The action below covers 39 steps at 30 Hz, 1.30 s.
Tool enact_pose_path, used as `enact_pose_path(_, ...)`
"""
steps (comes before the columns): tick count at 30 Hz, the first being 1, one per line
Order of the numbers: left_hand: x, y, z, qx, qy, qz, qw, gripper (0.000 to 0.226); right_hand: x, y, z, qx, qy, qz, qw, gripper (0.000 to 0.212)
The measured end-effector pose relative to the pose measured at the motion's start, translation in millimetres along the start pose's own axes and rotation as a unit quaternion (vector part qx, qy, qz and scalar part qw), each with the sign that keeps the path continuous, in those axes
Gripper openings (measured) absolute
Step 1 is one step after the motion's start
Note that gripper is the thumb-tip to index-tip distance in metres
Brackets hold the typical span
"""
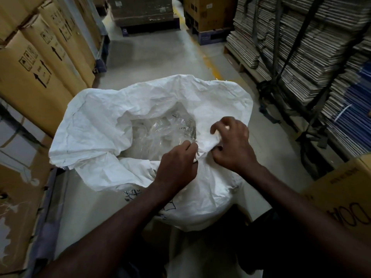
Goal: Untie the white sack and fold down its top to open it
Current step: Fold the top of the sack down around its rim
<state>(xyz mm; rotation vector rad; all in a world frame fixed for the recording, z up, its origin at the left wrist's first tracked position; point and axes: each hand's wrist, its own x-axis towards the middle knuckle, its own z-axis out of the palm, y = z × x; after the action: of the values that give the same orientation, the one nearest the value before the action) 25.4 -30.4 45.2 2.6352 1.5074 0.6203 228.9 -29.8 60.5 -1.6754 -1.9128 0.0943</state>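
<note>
While the white sack is standing open on the aisle floor between stacked cartons, both hands are working its near rim
The left hand and right hand are each pinching bunched fabric; rolling it outward evenly should be keeping the clear plastic liner inside. Black scribbles on the sack and the liner's printed label are staying unreadable, and the cartons are showing upward arrows

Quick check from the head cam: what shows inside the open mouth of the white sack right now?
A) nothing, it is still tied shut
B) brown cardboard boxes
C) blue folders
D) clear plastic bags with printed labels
D: the white sack gapes open and crumpled clear plastic with a printed label lies inside.
</note>
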Motion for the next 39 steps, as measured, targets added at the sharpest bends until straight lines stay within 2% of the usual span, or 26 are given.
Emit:
enact_pose_path(1, -1.7, 0.1, 2.0, -0.009, 0.006, -0.003, 1.000, 0.024, -1.0, 0.6, -4.6, 0.079, 0.023, 0.076, 0.994, 0.048)
enact_pose_path(3, -4.0, 1.5, 6.1, -0.025, 0.015, -0.008, 1.000, 0.024, 2.6, 0.2, -10.9, 0.168, 0.061, 0.228, 0.957, 0.050)
enact_pose_path(4, -4.6, 3.0, 8.5, -0.030, 0.015, -0.003, 0.999, 0.024, 6.5, -1.1, -11.6, 0.177, 0.049, 0.296, 0.937, 0.061)
enact_pose_path(6, -4.8, 7.2, 13.3, -0.026, 0.005, 0.012, 1.000, 0.023, 13.9, -6.0, -7.1, 0.178, -0.030, 0.363, 0.914, 0.103)
enact_pose_path(7, -4.5, 9.4, 14.9, -0.021, -0.002, 0.019, 1.000, 0.023, 16.7, -10.9, -2.6, 0.181, -0.061, 0.367, 0.910, 0.116)
enact_pose_path(8, -3.8, 10.9, 16.5, -0.018, -0.014, 0.030, 0.999, 0.024, 18.8, -16.0, 2.8, 0.183, -0.074, 0.359, 0.912, 0.120)
enact_pose_path(10, -3.8, 11.9, 18.5, -0.020, -0.075, 0.059, 0.995, 0.032, 21.1, -22.1, 13.3, 0.187, -0.069, 0.337, 0.920, 0.113)
enact_pose_path(13, 1.9, 2.4, 11.9, -0.084, -0.225, 0.067, 0.968, 0.046, 15.9, -30.7, 21.0, 0.183, -0.057, 0.287, 0.939, 0.099)
enact_pose_path(15, 16.9, -11.8, -3.1, -0.137, -0.287, 0.053, 0.947, 0.034, 10.7, -32.9, 24.1, 0.190, -0.035, 0.244, 0.950, 0.092)
enact_pose_path(17, 39.2, -29.3, -22.2, -0.171, -0.260, 0.049, 0.949, 0.013, 7.3, -33.6, 25.3, 0.195, -0.022, 0.210, 0.958, 0.088)
enact_pose_path(19, 62.9, -42.6, -41.6, -0.166, -0.137, 0.084, 0.973, 0.007, 7.5, -33.6, 24.9, 0.201, -0.016, 0.182, 0.962, 0.088)
enact_pose_path(20, 75.0, -47.4, -47.3, -0.136, -0.078, 0.131, 0.979, 0.016, 8.6, -33.7, 24.3, 0.203, -0.013, 0.167, 0.965, 0.089)
enact_pose_path(21, 87.4, -50.1, -50.1, -0.070, -0.041, 0.193, 0.978, 0.038, 10.1, -33.1, 24.4, 0.201, -0.010, 0.150, 0.968, 0.089)
enact_pose_path(23, 112.2, -54.8, -51.3, 0.112, -0.037, 0.311, 0.943, 0.091, 14.3, -30.9, 25.4, 0.195, -0.012, 0.131, 0.972, 0.090)
enact_pose_path(24, 125.4, -56.4, -52.8, 0.183, -0.051, 0.335, 0.923, 0.114, 15.9, -29.5, 24.5, 0.193, -0.022, 0.133, 0.972, 0.092)
enact_pose_path(26, 148.2, -62.1, -55.9, 0.254, -0.094, 0.334, 0.903, 0.149, 16.5, -24.1, 21.9, 0.196, -0.050, 0.125, 0.971, 0.099)
enact_pose_path(28, 163.3, -72.3, -56.2, 0.298, -0.132, 0.300, 0.897, 0.163, 14.7, -17.0, 18.3, 0.206, -0.078, 0.089, 0.971, 0.102)
enact_pose_path(30, 172.9, -81.8, -56.1, 0.342, -0.156, 0.262, 0.889, 0.148, 11.5, -9.5, 13.7, 0.211, -0.095, 0.063, 0.971, 0.102)
enact_pose_path(31, 175.0, -85.5, -54.8, 0.351, -0.160, 0.254, 0.887, 0.128, 10.1, -5.3, 11.1, 0.202, -0.100, 0.062, 0.972, 0.100)
enact_pose_path(33, 174.3, -90.0, -50.0, 0.330, -0.154, 0.244, 0.899, 0.073, 8.4, 4.7, 3.9, 0.151, -0.112, 0.097, 0.977, 0.089)
enact_pose_path(35, 170.4, -92.7, -45.3, 0.292, -0.143, 0.225, 0.918, 0.034, 10.2, 12.5, -5.8, 0.033, -0.174, 0.176, 0.968, 0.072)
enact_pose_path(37, 166.2, -92.7, -40.0, 0.264, -0.131, 0.204, 0.934, 0.027, 13.7, 12.4, -16.0, -0.080, -0.264, 0.263, 0.925, 0.073)
enact_pose_path(38, 165.3, -92.3, -36.8, 0.258, -0.122, 0.196, 0.938, 0.027, 14.9, 9.6, -19.6, -0.102, -0.281, 0.277, 0.913, 0.086)
enact_pose_path(39, 165.7, -91.4, -34.3, 0.255, -0.113, 0.188, 0.942, 0.028, 16.1, 4.9, -22.7, -0.107, -0.275, 0.267, 0.917, 0.104)
